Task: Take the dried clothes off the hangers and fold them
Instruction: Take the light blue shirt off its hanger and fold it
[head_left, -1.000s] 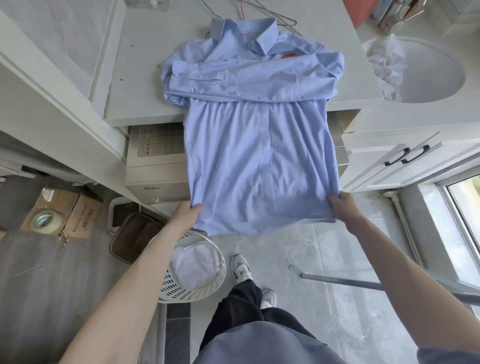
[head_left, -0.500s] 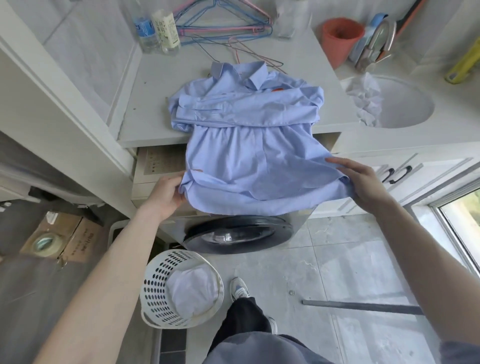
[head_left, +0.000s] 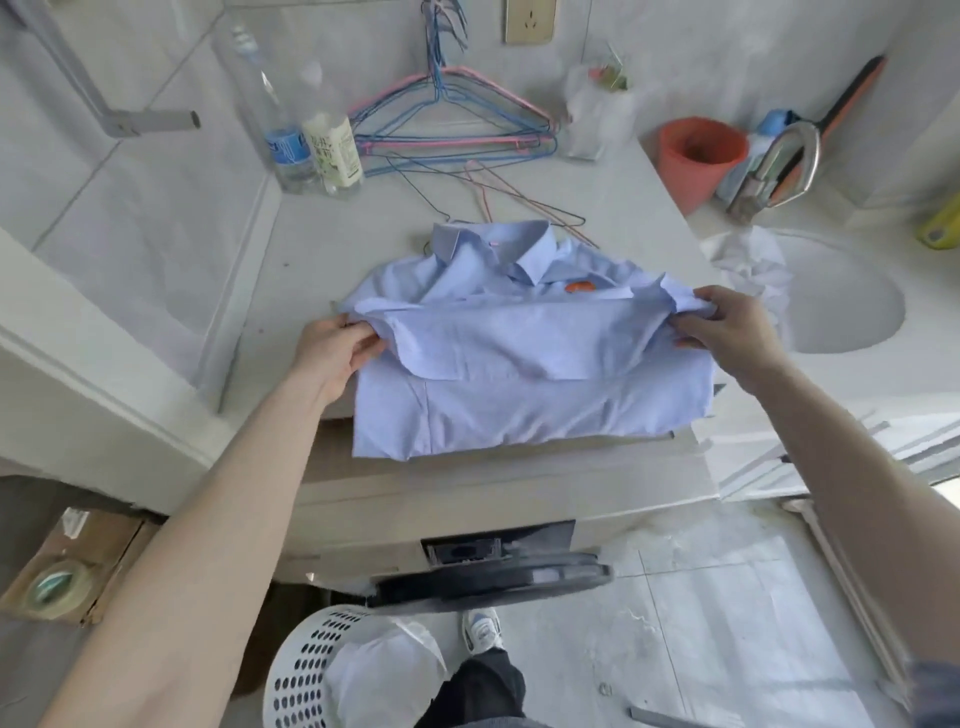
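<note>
Item: blue shirt (head_left: 519, 358), lower half folded up, on bench (head_left: 322, 249) | my left grip (head_left: 332, 353) pinches one side | my right grip (head_left: 727, 332) the other | hangers (head_left: 457, 143) behind

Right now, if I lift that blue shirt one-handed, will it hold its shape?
Probably not: the blue shirt sags and creases between left hand and right hand, so floppy. Likely light: mere pinches lift the fold. Its front edge seems to overhang the counter; it might slide.
</note>
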